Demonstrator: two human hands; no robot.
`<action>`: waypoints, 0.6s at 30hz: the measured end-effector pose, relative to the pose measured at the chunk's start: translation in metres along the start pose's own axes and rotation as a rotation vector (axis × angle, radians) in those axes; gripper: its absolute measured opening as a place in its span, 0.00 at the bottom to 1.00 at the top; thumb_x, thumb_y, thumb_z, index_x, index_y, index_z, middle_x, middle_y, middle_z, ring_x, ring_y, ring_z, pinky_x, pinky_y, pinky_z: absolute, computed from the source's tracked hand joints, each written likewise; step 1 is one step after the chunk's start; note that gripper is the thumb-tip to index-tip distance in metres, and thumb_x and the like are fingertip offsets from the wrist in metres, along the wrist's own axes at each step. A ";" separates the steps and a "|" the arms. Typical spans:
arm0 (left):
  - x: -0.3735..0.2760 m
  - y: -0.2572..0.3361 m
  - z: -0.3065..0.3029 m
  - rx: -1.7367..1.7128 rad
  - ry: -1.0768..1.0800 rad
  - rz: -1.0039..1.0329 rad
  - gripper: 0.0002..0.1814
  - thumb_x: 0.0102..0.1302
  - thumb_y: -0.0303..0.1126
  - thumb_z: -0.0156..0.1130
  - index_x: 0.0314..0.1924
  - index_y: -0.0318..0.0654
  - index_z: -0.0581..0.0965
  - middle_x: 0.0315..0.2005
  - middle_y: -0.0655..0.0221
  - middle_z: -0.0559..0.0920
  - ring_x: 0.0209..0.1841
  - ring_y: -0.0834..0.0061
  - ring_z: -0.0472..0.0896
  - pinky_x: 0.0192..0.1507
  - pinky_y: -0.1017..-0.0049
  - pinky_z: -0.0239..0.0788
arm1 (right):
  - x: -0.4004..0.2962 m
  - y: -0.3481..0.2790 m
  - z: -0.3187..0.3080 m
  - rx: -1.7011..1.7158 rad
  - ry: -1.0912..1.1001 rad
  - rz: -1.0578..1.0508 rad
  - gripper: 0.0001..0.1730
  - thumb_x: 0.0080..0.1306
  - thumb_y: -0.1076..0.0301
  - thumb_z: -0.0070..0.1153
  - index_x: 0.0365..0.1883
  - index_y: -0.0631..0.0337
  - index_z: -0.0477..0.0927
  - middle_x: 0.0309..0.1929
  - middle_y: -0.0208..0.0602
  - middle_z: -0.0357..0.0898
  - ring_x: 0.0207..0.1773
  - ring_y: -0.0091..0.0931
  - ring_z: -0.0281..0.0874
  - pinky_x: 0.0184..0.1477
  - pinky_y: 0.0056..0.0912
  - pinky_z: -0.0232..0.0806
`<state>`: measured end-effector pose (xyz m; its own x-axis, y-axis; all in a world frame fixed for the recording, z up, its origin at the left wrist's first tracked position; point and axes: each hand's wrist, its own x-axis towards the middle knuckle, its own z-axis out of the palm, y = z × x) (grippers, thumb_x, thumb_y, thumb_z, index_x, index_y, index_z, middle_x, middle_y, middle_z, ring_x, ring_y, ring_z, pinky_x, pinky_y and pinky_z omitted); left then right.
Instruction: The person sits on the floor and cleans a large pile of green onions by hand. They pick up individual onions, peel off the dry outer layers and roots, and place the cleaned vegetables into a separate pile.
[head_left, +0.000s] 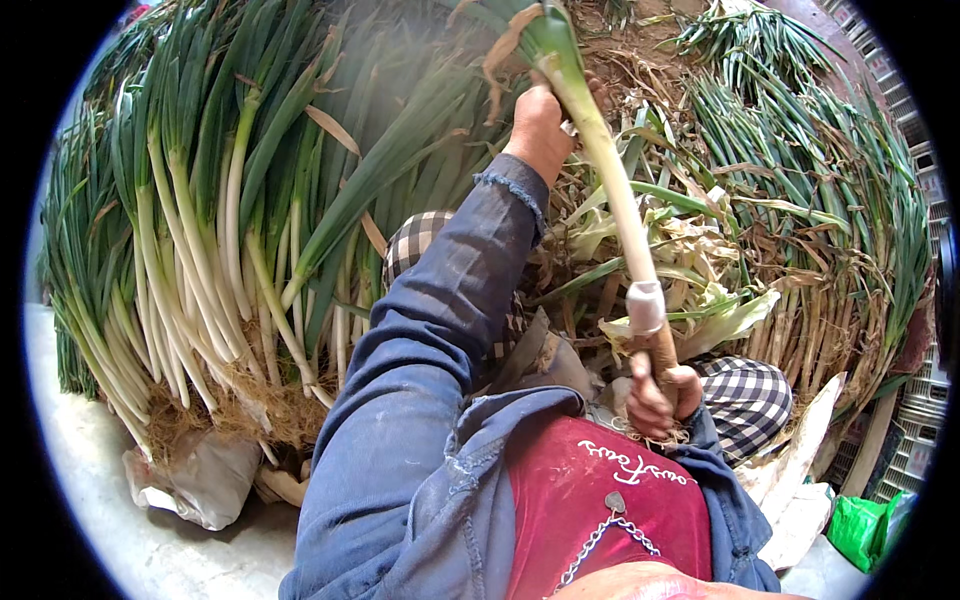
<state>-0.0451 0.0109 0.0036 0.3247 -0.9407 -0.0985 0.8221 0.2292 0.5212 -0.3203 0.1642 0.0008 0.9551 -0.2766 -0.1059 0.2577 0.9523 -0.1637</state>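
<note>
A long green onion (616, 184) slants across the middle, its green leaves up at the top edge and its root end low near my chest. My left hand (541, 127) is closed around the upper stalk, just below the leaves. Around the lower, brownish end is my right hand (660, 397), with root hairs showing beneath it. A pale whitish band (646, 307) circles the stalk just above the right hand; I cannot tell whether it is skin or a wrap. Stripped leaves and dry skins (675, 255) lie behind the stalk.
Cleaned green onions (195, 247) with white shanks stand heaped at left, roots above a pale plastic bag (195, 480). Unpeeled green onions (810, 225) with dry leaves lie at right. Plastic crates (919, 420) line the right rim, near a green bag (862, 529).
</note>
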 end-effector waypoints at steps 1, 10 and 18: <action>0.003 0.000 -0.004 -0.076 0.052 0.007 0.17 0.67 0.39 0.33 0.40 0.32 0.65 0.31 0.59 0.71 0.31 0.64 0.74 0.33 0.66 0.72 | -0.001 -0.002 0.003 -0.220 0.249 0.019 0.21 0.57 0.64 0.47 0.46 0.65 0.62 0.16 0.35 0.64 0.12 0.22 0.61 0.13 0.24 0.58; -0.036 0.004 0.019 0.243 -0.160 -0.390 0.05 0.57 0.25 0.49 0.32 0.31 0.70 0.26 0.67 0.75 0.30 0.76 0.74 0.34 0.76 0.68 | -0.009 -0.009 0.001 -0.443 0.301 -0.095 0.22 0.62 0.48 0.42 0.42 0.59 0.64 0.10 0.25 0.53 0.04 0.16 0.46 0.06 0.20 0.42; -0.102 -0.123 -0.035 1.467 -1.076 0.322 0.13 0.56 0.37 0.51 0.41 0.44 0.72 0.30 0.64 0.77 0.32 0.66 0.75 0.34 0.70 0.67 | 0.025 -0.029 0.030 -0.495 0.210 -0.208 0.23 0.63 0.48 0.40 0.42 0.60 0.64 0.10 0.23 0.52 0.05 0.15 0.46 0.06 0.16 0.43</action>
<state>-0.1632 0.0876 -0.0804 -0.5188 -0.7789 0.3523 -0.4124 0.5890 0.6950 -0.2992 0.1330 0.0324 0.8293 -0.5194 -0.2062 0.2899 0.7153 -0.6358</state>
